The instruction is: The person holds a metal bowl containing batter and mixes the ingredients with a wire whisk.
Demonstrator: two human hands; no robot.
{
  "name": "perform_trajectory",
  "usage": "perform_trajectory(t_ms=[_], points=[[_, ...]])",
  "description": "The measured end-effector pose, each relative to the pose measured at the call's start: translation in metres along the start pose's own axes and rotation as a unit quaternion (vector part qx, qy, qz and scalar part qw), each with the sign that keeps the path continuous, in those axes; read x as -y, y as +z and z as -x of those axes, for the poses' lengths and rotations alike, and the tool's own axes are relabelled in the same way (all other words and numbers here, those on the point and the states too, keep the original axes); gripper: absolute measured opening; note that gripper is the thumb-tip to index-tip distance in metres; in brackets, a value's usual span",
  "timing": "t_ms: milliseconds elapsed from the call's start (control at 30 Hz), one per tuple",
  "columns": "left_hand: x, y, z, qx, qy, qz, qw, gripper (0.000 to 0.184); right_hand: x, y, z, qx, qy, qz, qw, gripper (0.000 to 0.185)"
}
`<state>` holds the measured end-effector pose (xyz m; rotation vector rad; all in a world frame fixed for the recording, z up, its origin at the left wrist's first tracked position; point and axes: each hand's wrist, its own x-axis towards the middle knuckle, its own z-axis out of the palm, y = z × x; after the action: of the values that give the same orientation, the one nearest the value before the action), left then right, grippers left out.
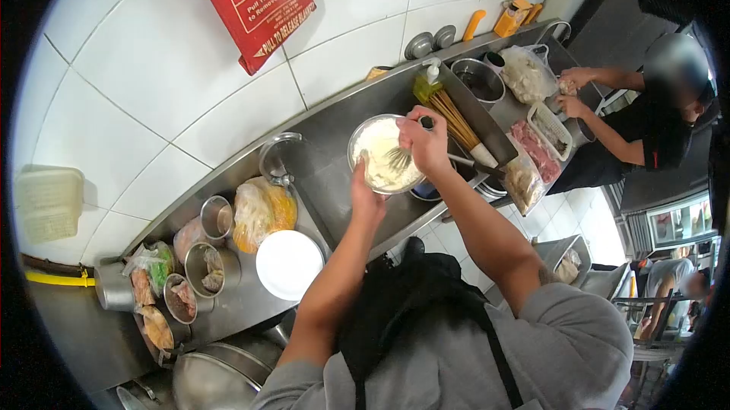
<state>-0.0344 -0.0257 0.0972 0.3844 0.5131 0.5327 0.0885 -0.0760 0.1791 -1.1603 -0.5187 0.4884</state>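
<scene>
A metal bowl of pale, creamy mixture is held over the steel sink. My left hand grips the bowl's near side, thumb up by the rim. Closed around the handle of a wire whisk is my right hand; the whisk's wires dip into the mixture. Just beyond my right hand lie a bundle of wooden sticks and a soap pump bottle. The sink's faucet is left of the bowl.
Left on the counter are a white round lid or plate, bagged food and several metal containers. At right, a co-worker handles food near a bag, a white basket and raw meat. A red fire blanket pouch hangs on the wall.
</scene>
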Motion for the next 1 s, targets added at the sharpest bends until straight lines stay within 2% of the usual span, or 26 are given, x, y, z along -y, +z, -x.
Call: perform_trajectory(t_ms=[33, 67, 167, 200, 300, 433, 467, 500, 567, 667, 767, 833, 900, 967, 1000], points=[[-0.001, -0.001, -0.002, 0.004, 0.009, -0.020, 1.000, 0.053, 0.002, 0.001, 0.000, -0.016, -0.016, 0.045, 0.999, 0.022], [-0.001, -0.003, -0.001, 0.007, 0.014, -0.041, 0.999, 0.053, 0.000, 0.007, -0.002, -0.037, -0.028, 0.005, 0.999, 0.022], [-0.005, -0.009, 0.001, 0.010, 0.011, -0.039, 0.999, 0.052, -0.007, 0.010, -0.003, 0.042, 0.061, -0.147, 0.986, 0.023], [-0.009, -0.008, 0.002, 0.012, 0.007, -0.027, 1.000, 0.052, -0.003, 0.007, -0.004, 0.050, 0.071, -0.102, 0.991, 0.024], [-0.011, -0.007, 0.006, -0.015, 0.011, -0.057, 0.998, 0.052, -0.008, 0.010, -0.013, 0.005, -0.015, -0.057, 0.998, 0.024], [-0.015, -0.012, 0.005, -0.005, 0.011, -0.055, 0.998, 0.053, -0.001, 0.015, -0.005, 0.038, 0.083, -0.084, 0.992, 0.024], [-0.014, -0.013, 0.004, 0.000, 0.011, -0.050, 0.999, 0.053, 0.003, 0.010, -0.009, 0.026, 0.036, -0.014, 0.999, 0.024], [-0.012, -0.015, 0.006, 0.003, 0.009, -0.046, 0.999, 0.053, 0.002, 0.007, -0.014, 0.036, 0.018, -0.003, 0.999, 0.022], [-0.006, -0.022, 0.005, 0.000, 0.006, -0.053, 0.999, 0.052, -0.011, 0.015, -0.014, 0.050, 0.027, -0.110, 0.992, 0.020], [-0.008, -0.014, 0.003, -0.013, 0.016, -0.047, 0.999, 0.052, -0.010, 0.029, -0.010, 0.032, 0.016, 0.000, 0.999, 0.018], [-0.008, -0.017, 0.007, -0.003, 0.017, -0.047, 0.999, 0.053, -0.012, 0.020, 0.000, 0.002, 0.045, -0.074, 0.996, 0.016], [-0.008, -0.014, 0.008, -0.004, 0.020, -0.051, 0.998, 0.052, -0.004, 0.014, -0.007, -0.068, -0.007, -0.001, 0.998, 0.018], [-0.004, -0.006, 0.010, -0.029, 0.023, -0.058, 0.998, 0.052, -0.003, 0.021, -0.011, -0.102, -0.032, -0.085, 0.991, 0.018], [-0.009, 0.003, 0.013, -0.018, 0.022, -0.044, 0.999, 0.052, -0.013, 0.020, -0.007, -0.004, -0.039, -0.122, 0.992, 0.017], [-0.011, 0.005, 0.014, -0.013, 0.021, -0.037, 0.999, 0.052, -0.004, 0.020, -0.003, 0.016, 0.021, -0.114, 0.993, 0.017]])
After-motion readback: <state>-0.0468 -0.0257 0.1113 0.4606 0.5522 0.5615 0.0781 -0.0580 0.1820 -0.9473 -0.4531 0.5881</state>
